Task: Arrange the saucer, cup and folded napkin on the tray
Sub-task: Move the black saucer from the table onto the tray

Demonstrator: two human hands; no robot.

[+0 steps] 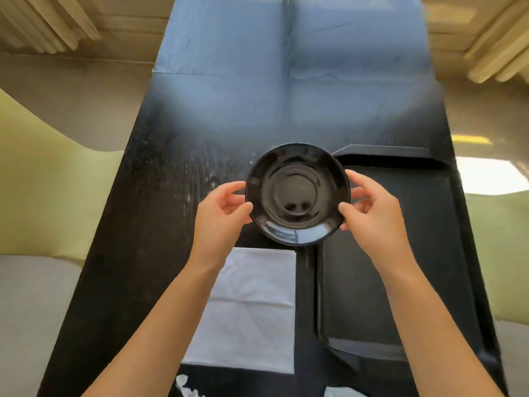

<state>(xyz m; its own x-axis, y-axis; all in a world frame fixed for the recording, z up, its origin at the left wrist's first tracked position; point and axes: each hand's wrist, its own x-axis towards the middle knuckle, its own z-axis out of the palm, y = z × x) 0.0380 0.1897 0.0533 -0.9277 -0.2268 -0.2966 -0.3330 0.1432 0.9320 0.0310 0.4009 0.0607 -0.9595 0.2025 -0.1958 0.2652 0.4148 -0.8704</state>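
Note:
A glossy black saucer [297, 193] is held between both hands above the table. My left hand [220, 213] grips its left rim and my right hand [372, 213] grips its right rim. The saucer's right part overlaps the left edge of a black tray [400, 253], which lies on the right side of the table. A white napkin [252, 308] lies flat near the table's front, left of the tray and partly under my left forearm. No cup is in view.
The long dark table [160, 196] runs away from me, its far half bright with glare. Pale green seats [43, 181] flank it on both sides. A white patterned item [189, 389] shows at the bottom edge.

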